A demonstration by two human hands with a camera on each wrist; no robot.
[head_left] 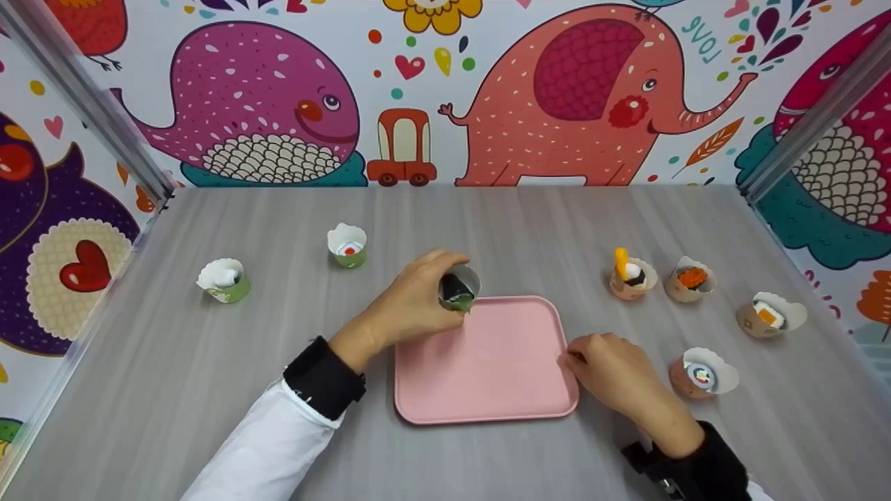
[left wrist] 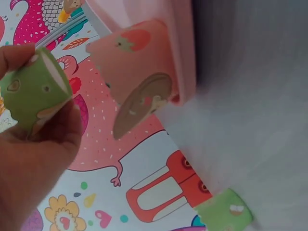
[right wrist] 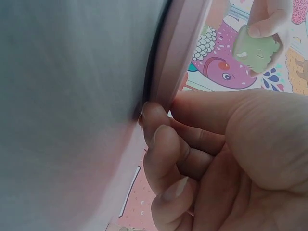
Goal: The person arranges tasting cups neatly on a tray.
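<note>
Tabletop: tray, long axis sideways (held cup opens upward)

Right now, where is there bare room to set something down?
The near half of the pink tray, left of the right hand, is bare; so is the table between the two green cups and the left sleeve. It is crowded on the right, where four cups stand, and by the left hand, near a pink cup.

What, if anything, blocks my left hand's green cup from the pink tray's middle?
Nothing visible: the path from the green cup in your left hand to the middle of the pink tray looks open. The pink cup near the tray's left end seems outside it.
</note>
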